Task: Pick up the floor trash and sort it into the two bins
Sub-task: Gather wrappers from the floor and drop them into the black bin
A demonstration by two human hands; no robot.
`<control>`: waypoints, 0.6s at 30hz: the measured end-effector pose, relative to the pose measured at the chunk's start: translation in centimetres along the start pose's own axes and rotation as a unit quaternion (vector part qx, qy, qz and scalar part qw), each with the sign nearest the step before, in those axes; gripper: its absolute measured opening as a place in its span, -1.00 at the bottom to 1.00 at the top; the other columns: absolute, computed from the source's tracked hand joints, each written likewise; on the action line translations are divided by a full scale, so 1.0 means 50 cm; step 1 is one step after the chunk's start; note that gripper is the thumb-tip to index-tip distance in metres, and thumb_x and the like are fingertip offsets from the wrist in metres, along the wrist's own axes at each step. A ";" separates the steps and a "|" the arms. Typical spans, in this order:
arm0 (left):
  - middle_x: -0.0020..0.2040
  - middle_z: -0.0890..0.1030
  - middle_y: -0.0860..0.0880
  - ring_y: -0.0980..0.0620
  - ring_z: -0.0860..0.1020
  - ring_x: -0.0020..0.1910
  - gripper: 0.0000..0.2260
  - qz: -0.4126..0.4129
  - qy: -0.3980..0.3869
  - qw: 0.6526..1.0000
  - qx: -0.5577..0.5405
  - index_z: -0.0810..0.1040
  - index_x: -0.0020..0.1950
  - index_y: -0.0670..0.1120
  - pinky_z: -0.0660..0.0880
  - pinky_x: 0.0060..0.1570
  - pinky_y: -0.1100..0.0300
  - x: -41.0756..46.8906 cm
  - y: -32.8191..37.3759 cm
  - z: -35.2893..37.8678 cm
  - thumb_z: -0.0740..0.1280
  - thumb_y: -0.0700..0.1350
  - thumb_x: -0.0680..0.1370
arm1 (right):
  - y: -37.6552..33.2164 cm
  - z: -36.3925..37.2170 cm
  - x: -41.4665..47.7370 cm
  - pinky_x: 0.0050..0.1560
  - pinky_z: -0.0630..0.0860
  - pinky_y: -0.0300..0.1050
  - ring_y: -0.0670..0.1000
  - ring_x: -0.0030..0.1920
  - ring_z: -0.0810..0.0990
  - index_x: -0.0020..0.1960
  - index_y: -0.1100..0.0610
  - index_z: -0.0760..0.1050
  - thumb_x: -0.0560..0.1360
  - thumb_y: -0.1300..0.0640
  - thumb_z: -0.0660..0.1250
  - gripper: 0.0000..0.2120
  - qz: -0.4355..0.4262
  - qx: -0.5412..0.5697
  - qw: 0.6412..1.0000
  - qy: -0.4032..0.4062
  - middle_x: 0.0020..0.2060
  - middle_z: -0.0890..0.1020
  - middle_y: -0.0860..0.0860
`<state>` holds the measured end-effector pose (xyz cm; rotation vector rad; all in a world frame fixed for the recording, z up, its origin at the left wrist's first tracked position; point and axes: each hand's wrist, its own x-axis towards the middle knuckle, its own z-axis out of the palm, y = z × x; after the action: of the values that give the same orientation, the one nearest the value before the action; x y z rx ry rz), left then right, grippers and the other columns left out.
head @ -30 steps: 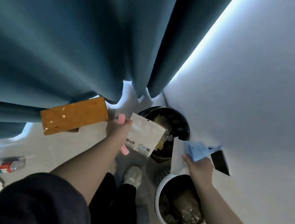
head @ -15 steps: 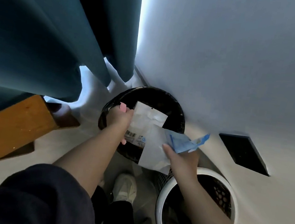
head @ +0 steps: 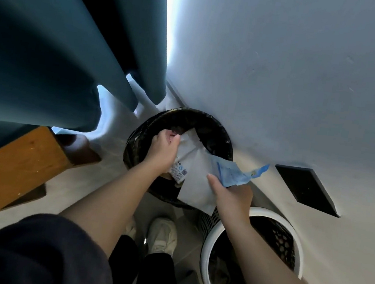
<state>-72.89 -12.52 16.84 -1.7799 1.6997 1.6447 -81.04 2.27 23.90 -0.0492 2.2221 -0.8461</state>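
Head: left fingers point(head: 172, 137) grasp one pouch point(head: 186, 151), right fingers point(head: 212, 180) two: sheet point(head: 197, 186), wrapper point(head: 232, 173); black bin point(head: 131, 149), white bin point(head: 275, 214).

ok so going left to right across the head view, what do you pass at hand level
wooden board → left hand → right hand → black wall panel; the black bin, white bin, held white pouch and blue wrapper overlap the hands, so skipped
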 end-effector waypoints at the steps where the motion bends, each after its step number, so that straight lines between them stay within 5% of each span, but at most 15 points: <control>1: 0.41 0.33 -0.12 -0.06 0.36 0.32 -0.56 0.025 0.014 0.999 0.019 0.27 0.46 -0.11 0.25 0.16 0.19 -0.007 -0.008 -0.017 0.13 0.03 0.62 | -0.009 0.009 -0.001 -0.01 0.55 -0.03 0.00 -0.10 0.60 -0.17 0.00 0.50 0.44 0.08 0.47 -0.86 -0.012 0.003 1.000 0.007 -0.20 0.60 -0.08; 7: 0.37 0.37 -0.06 -0.01 0.35 0.34 -0.65 0.144 0.034 0.980 0.131 0.39 0.36 -0.12 0.24 0.24 0.22 -0.038 -0.070 -0.117 0.23 -0.15 0.57 | -0.056 0.075 0.044 -0.29 0.36 -0.07 0.05 -0.24 0.48 -0.25 0.08 0.44 0.39 0.35 0.34 -0.80 -0.171 -0.159 0.968 0.087 -0.23 0.52 0.01; 11: 0.27 0.44 -0.06 -0.01 0.41 0.26 -0.71 0.148 0.069 0.977 0.134 0.47 0.25 -0.11 0.28 0.18 0.21 -0.031 -0.103 -0.168 0.25 -0.22 0.53 | -0.036 0.131 0.115 -0.28 0.24 -0.09 0.15 -0.22 0.49 -0.20 0.15 0.49 0.25 0.35 0.40 -0.81 -0.323 -0.373 0.868 0.046 -0.22 0.52 0.08; 14: 0.26 0.45 -0.05 0.01 0.40 0.26 -0.73 0.160 0.072 0.973 0.150 0.49 0.22 -0.13 0.24 0.16 0.29 -0.017 -0.136 -0.189 0.26 -0.25 0.52 | 0.015 0.190 0.151 -0.29 0.22 -0.08 0.13 -0.14 0.54 -0.10 0.14 0.47 0.35 0.26 0.43 -0.81 -0.314 -0.519 0.795 -0.005 -0.13 0.54 0.07; 18: 0.26 0.45 -0.08 -0.02 0.39 0.28 -0.73 0.182 0.080 0.964 0.179 0.51 0.19 -0.15 0.25 0.23 0.24 -0.003 -0.180 -0.201 0.28 -0.28 0.50 | 0.053 0.240 0.166 -0.28 0.30 -0.07 0.13 0.04 0.52 0.09 0.16 0.43 0.40 0.30 0.37 -0.71 -0.264 -0.577 0.768 -0.079 0.02 0.51 0.07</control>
<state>-60.18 -16.92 15.99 -1.5284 2.3366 1.2177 -78.55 -4.66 11.02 -1.3162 2.2328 0.4075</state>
